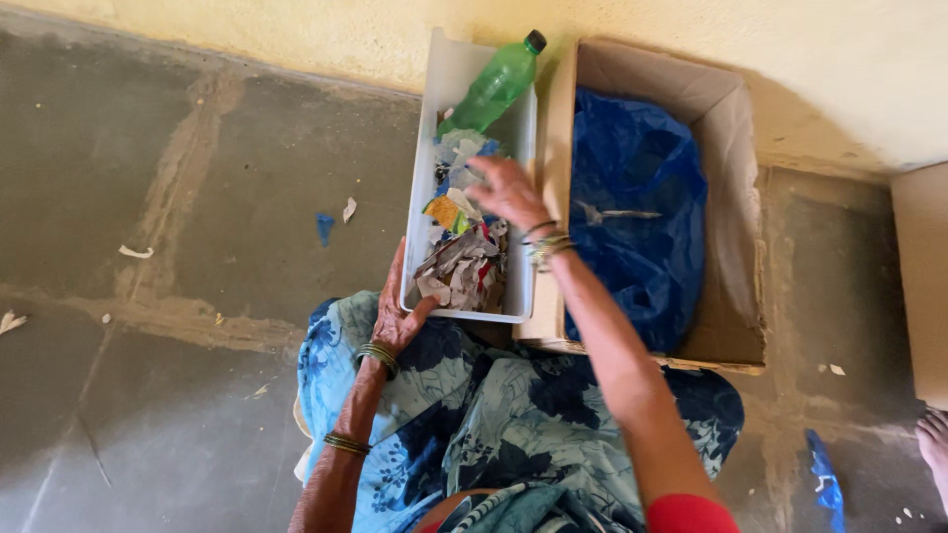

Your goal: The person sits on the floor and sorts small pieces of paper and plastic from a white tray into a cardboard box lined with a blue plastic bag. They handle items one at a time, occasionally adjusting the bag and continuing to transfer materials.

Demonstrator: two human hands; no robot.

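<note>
A white plastic bin [425,168] stands on the floor in front of me, filled with several torn paper scraps and wrappers [462,262]. A green plastic bottle [497,84] with a black cap lies tilted at the bin's far end. My left hand [397,308] grips the bin's near left corner. My right hand [506,190] reaches down into the bin over the scraps, fingers spread; whether it holds a scrap I cannot tell. Bangles sit on both wrists.
A cardboard box [736,197] lined with a blue plastic bag [632,212] stands right of the bin, against the yellow wall. Another cardboard panel [923,276] is at the right edge. Paper bits and blue plastic pieces [822,479] lie on the concrete floor. A bare foot [933,439] shows at right.
</note>
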